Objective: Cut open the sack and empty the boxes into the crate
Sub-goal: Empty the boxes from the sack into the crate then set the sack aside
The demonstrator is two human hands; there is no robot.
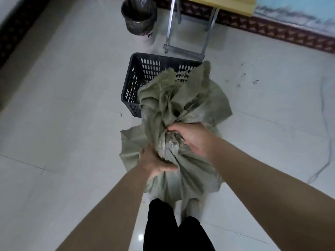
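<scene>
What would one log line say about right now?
left hand: grips sack | right hand: grips sack | sack: covers part of crate | boxes: none seen

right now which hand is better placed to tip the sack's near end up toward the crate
Probably the left hand: it grips the woven sack nearer the body, while the right hand holds the bunch closer to the black crate.

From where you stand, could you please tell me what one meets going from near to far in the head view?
Black trousers, left hand gripping the woven sack, right hand pinching its bunched neck, black plastic crate, folding table's metal foot bar, lined waste bin.
</scene>
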